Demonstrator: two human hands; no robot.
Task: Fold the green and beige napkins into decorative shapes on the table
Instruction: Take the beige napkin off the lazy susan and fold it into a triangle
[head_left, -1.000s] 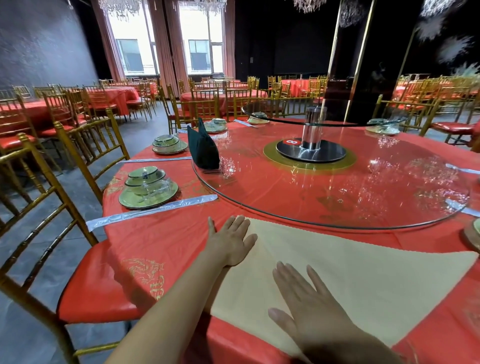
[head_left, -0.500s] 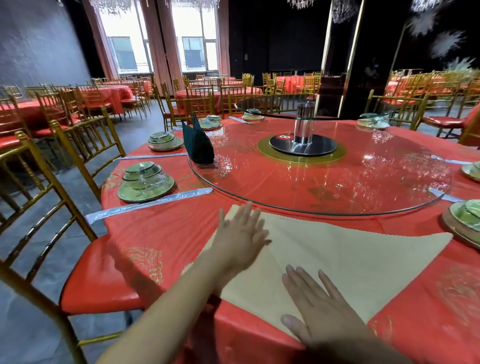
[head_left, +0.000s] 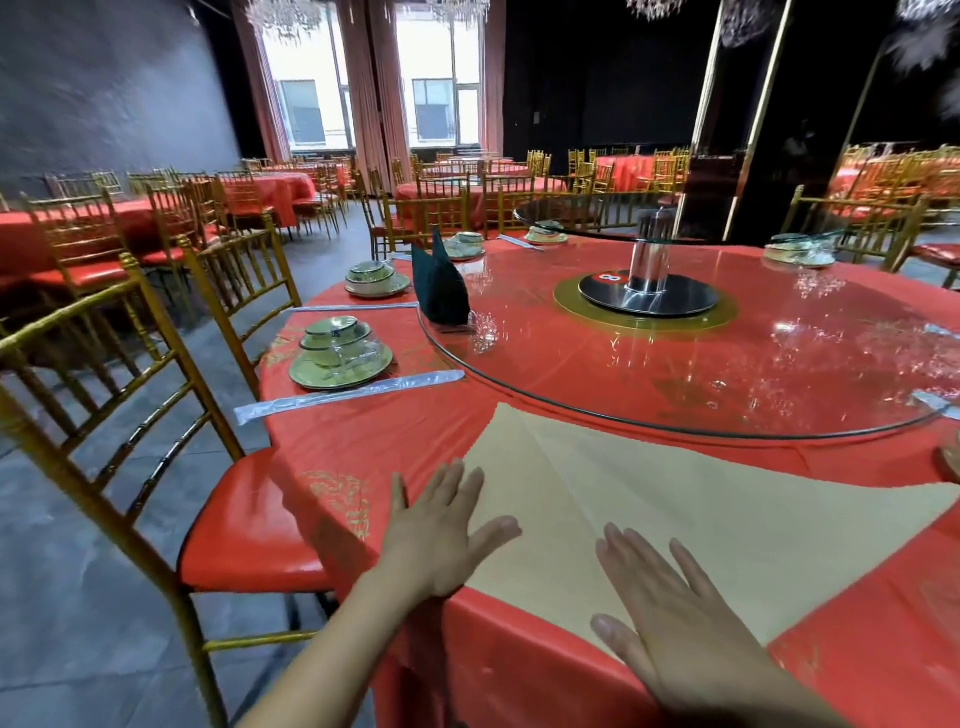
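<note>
Fingers, left hand (head_left: 432, 540): straight, spread, flat on the worktop (head_left: 353, 457), thumb just over the beige napkin (head_left: 701, 509) edge
Green napkin (head_left: 441, 286): looks done already, standing upright on the glass turntable (head_left: 753, 374), well away from both hands
Beige napkin: flat triangle, long axis runs left-right, far tip way off right
Fingers, right hand (head_left: 685, 649): straight, pressing the near edge, so probably the closer one for that right tip

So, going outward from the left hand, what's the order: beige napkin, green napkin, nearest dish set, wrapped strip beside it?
1. beige napkin: touching, under fingers of the left hand.
2. wrapped strip: beyond the hand, on the red cloth.
3. dish set: just behind the strip.
4. green napkin: farthest, upright at the left edge of the turntable.
</note>
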